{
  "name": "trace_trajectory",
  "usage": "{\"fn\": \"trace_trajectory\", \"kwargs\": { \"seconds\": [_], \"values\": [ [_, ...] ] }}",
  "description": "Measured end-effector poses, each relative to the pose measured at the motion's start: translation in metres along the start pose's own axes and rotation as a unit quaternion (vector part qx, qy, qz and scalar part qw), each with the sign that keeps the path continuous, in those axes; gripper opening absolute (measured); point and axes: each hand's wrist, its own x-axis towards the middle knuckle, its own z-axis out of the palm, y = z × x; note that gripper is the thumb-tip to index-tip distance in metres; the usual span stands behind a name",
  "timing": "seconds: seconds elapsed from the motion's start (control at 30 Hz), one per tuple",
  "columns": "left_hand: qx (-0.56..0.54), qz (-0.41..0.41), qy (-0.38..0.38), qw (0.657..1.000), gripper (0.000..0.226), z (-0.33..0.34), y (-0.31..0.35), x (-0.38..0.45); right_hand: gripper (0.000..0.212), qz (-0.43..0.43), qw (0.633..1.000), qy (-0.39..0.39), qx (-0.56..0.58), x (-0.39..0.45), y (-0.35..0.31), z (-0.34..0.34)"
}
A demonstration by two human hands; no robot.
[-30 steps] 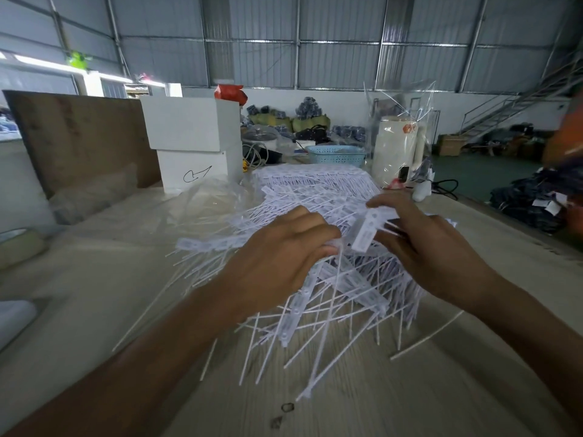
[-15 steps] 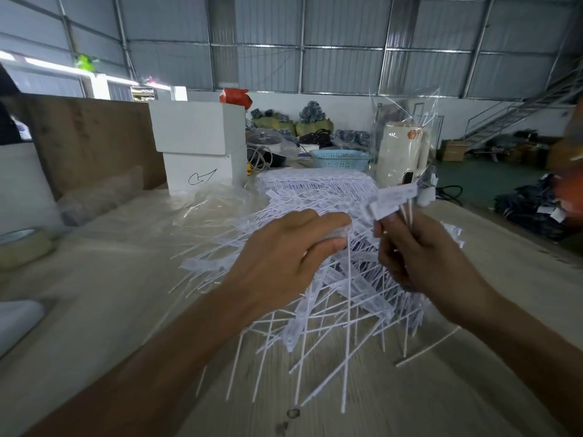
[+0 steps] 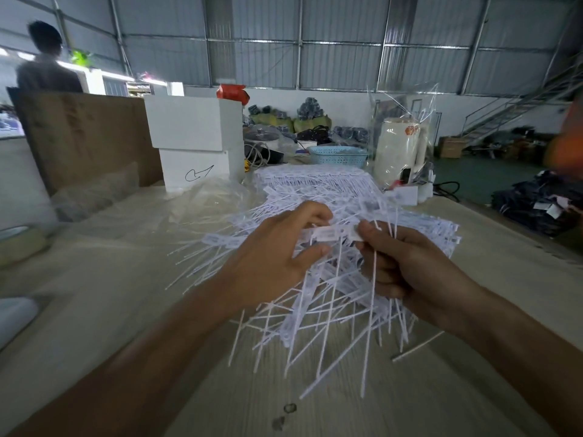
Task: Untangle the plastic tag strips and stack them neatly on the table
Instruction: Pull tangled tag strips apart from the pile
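Scene: We stand at a pale table (image 3: 94,310) in a warehouse, both hands deep in a tangled heap of white plastic tag strips (image 3: 318,298).
Right hand: Our right hand (image 3: 407,272) is curled tight around a bunch of thin tails and pinches 1 flat tag head (image 3: 334,233) at its right end.
Left hand: Our left hand (image 3: 277,257) is half closed, fingers hooked over the heap and thumb tucked under; whether it actually grips a strip, we cannot tell.
Key relation: The pinched head lies roughly level between the 2 hands, nearer the right. The held tails run down and toward us, crossing the loose strips.
Neat stack: A tidy stack of strips (image 3: 315,181) lies just beyond the heap, directly ahead of our hands.
Next move, as we judge it: Draw the bunch up and clear while the left hand pins the heap.
Background: 2 white boxes (image 3: 189,143), a blue basket (image 3: 337,156), a cream kettle (image 3: 400,149).
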Motion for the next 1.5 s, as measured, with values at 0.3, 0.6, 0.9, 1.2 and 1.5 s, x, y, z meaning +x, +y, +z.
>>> {"fn": "trace_trajectory", "kwargs": {
  "seconds": [0.3, 0.6, 0.9, 1.2, 1.5],
  "values": [
    [0.116, 0.092, 0.007, 0.989, 0.025, 0.001, -0.002, -0.003, 0.018, -0.244, 0.845, 0.016, -0.475, -0.007, -0.004, -0.001],
    [0.072, 0.095, 0.0, 0.993, 0.026, 0.001, 0.002, -0.002, 0.036, -0.29, 0.753, 0.019, -0.591, -0.008, -0.006, -0.015],
    [0.034, 0.052, 0.08, 0.995, 0.023, -0.007, -0.012, 0.002, 0.044, -0.187, 0.864, 0.191, -0.427, -0.009, -0.04, -0.075],
    [0.009, 0.09, 0.121, 0.989, 0.028, 0.007, 0.008, -0.003, 0.03, -0.191, 0.937, 0.049, -0.287, -0.004, -0.02, -0.025],
    [0.007, 0.079, 0.175, 0.981, 0.025, 0.011, 0.02, -0.004, 0.039, -0.027, 0.996, -0.009, -0.079, -0.003, 0.001, 0.0]
  ]
}}
